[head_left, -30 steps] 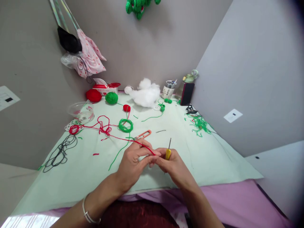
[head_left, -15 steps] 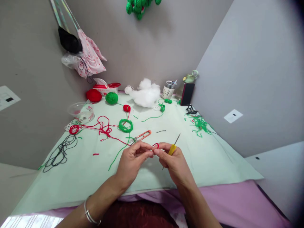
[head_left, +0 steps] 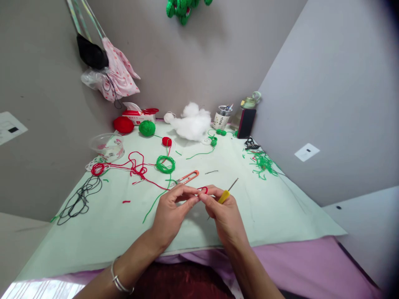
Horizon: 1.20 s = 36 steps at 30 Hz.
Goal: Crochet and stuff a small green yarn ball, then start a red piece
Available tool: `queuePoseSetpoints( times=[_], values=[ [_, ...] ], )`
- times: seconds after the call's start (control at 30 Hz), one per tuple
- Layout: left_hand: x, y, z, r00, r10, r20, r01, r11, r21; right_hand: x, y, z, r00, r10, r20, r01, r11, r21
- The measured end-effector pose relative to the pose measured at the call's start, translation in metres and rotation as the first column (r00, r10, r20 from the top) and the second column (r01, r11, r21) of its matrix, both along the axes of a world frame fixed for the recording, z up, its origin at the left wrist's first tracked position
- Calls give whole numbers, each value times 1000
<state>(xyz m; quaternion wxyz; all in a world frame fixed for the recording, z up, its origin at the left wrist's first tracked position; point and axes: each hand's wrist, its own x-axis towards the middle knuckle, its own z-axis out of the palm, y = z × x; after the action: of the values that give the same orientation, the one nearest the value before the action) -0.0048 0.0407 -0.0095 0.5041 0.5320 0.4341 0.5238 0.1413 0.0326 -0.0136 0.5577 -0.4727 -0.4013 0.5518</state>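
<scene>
Fingertip to fingertip, my two hands meet above the front of the table. My left hand [head_left: 172, 212] is closed in a pinch on red yarn [head_left: 205, 188], which bends into a small loop between the hands. The thumb and forefinger of my right hand [head_left: 229, 220] pinch the same yarn. A crochet hook with a yellow grip [head_left: 223, 197] lies across that closed hand, its metal shaft pointing up and right. Orange thread snips [head_left: 190, 176] lie just beyond my left fingers. The yarn's exact end at the fingertips is hidden.
Left lie tangled red yarn [head_left: 137, 168], black cord [head_left: 79, 199] and a clear tub [head_left: 107, 147]. A green yarn coil [head_left: 165, 165] sits mid-table. White stuffing [head_left: 191, 124], a pen cup [head_left: 222, 118] and a phone [head_left: 246, 123] stand behind. Green scraps [head_left: 264, 164] lie right.
My right hand has shifted slightly left and the crochet hook has tilted a little. Both hands keep their pinch on the red yarn.
</scene>
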Motion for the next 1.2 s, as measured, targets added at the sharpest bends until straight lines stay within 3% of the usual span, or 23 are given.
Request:
queuePoseSetpoints(
  times=[0.17,0.27,0.4,0.53,0.63,0.77,0.87,1.0,1.1,1.2],
  values=[
    [0,0,1,1000,-1,-18,1,1000,-8,-5,0,-1,998,-11,-60,10,1000,-16],
    [0,0,0,997,-78,-8,77,994,-81,-6,1,-2,997,-20,-80,16,999,-40],
    [1,-2,-3,962,-207,176,242,947,-213,-5,2,-1,997,4,-83,-9,998,-63],
    [0,-4,-5,900,-214,381,335,898,-287,8,2,2,997,43,-60,-45,998,-35],
    [-4,-3,-3,896,-139,423,292,900,-322,24,-1,6,989,-23,149,6,993,115],
    [-9,-2,-1,912,-63,406,207,925,-320,41,-9,10,852,-223,474,122,964,235],
    [-9,-3,1,929,-57,366,179,934,-309,41,-18,9,882,-219,417,114,958,263],
    [-7,-5,1,938,-65,340,178,934,-311,32,-30,8,951,-94,295,5,957,291],
    [-6,-7,1,928,-76,364,194,934,-301,24,-36,9,939,-26,342,-80,953,291],
    [-6,-8,2,913,-88,399,218,931,-294,17,-36,10,874,-108,474,-101,913,395]
  ],
)
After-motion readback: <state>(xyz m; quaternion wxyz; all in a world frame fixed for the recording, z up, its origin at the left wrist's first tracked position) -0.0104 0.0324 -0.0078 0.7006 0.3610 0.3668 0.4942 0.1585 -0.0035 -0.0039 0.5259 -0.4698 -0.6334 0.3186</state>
